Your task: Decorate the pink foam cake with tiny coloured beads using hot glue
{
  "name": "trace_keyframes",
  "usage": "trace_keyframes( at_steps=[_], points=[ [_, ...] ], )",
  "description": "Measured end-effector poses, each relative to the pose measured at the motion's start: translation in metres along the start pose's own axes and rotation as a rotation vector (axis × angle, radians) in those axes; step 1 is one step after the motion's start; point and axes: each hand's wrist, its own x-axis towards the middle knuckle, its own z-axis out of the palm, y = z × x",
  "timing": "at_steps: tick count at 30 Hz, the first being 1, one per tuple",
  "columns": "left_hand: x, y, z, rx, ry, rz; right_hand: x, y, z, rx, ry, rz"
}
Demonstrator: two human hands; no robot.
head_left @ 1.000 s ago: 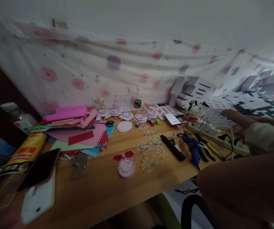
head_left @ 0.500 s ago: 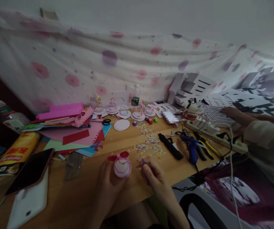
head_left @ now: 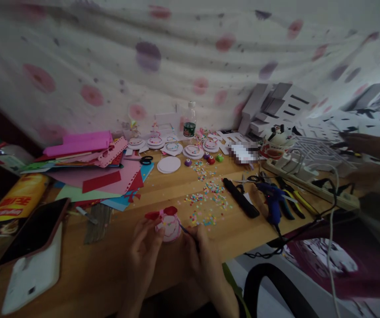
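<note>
Both hands have closed in: the right hand (head_left: 205, 254), which was apart from the round paper piece (head_left: 169, 229), now brings a thin dark tool (head_left: 184, 228) to its right edge. At the far right, another person's hand (head_left: 370, 148), blurred, has shifted from where it was over the cut papers (head_left: 322, 152).

On the near part of the wooden table (head_left: 110, 269), the pink-and-white round paper piece sits between the two hands. Its red bow (head_left: 161, 213) is at the far edge, a little to the left, and points toward the wall cloth (head_left: 110, 66); the bow's long axis runs left to right, the right end slightly farther away. The left hand (head_left: 145, 245) grips the piece by its left side, close to the bow. The right hand pinches the tool, which slants away and to the left.

A bottle with a yellow label (head_left: 19, 198) lies at the left, carrying red Chinese characters too blurred to read surely. The green label on the small clear bottle (head_left: 189, 121) by the wall is too small to read.
</note>
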Motion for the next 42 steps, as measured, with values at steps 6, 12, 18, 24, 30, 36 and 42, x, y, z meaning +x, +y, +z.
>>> trace_keyframes(
  at_steps=[6, 12, 18, 24, 30, 36, 42],
  points=[
    [-0.004, -0.002, 0.004, -0.114, -0.003, -0.172, 0.003, -0.004, -0.001, -0.007, -0.038, -0.012],
    [-0.003, -0.007, 0.002, -0.144, -0.001, -0.189, 0.004, -0.006, 0.001, 0.001, -0.061, 0.008],
    [-0.001, 0.001, 0.005, -0.195, 0.008, -0.238, 0.005, -0.009, -0.006, -0.011, -0.081, -0.015],
    [0.002, -0.001, 0.008, -0.248, 0.006, -0.278, 0.007, -0.01, -0.008, 0.003, -0.111, 0.035],
    [0.002, 0.001, 0.009, -0.248, 0.02, -0.29, 0.009, -0.012, -0.006, 0.013, -0.101, 0.024],
    [0.001, 0.001, 0.008, -0.261, 0.034, -0.331, 0.012, -0.015, -0.007, 0.011, -0.096, 0.009],
    [0.001, 0.003, 0.009, -0.224, 0.051, -0.313, 0.009, -0.017, -0.008, -0.004, -0.128, 0.046]
  ],
)
